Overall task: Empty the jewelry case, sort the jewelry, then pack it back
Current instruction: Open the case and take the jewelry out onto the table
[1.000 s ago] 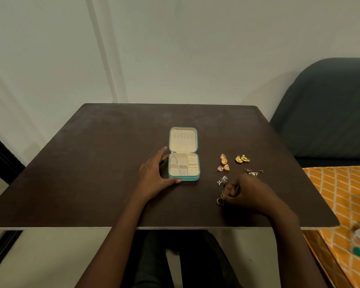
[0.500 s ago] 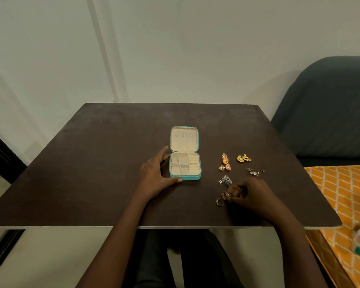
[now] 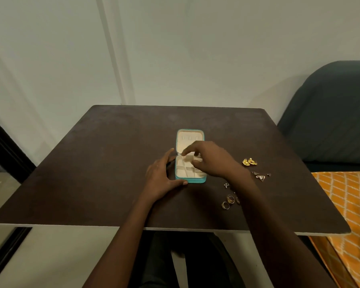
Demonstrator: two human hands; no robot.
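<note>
The right hand [image 3: 208, 159] hovers directly over the compartment tray of the open teal jewelry case [image 3: 190, 173] mid-tabletop, fingers curled downward; whether they pinch a piece I cannot tell. The left hand [image 3: 161, 177] braces the case's left side, fingers straight. The sorted rings [image 3: 229, 201] lie behind the right wrist, toward the near right.

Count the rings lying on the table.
2 show clearly: one ring nearest the table's front edge, another just behind it. A third piece peeks beside the right forearm; more may be hidden.
</note>
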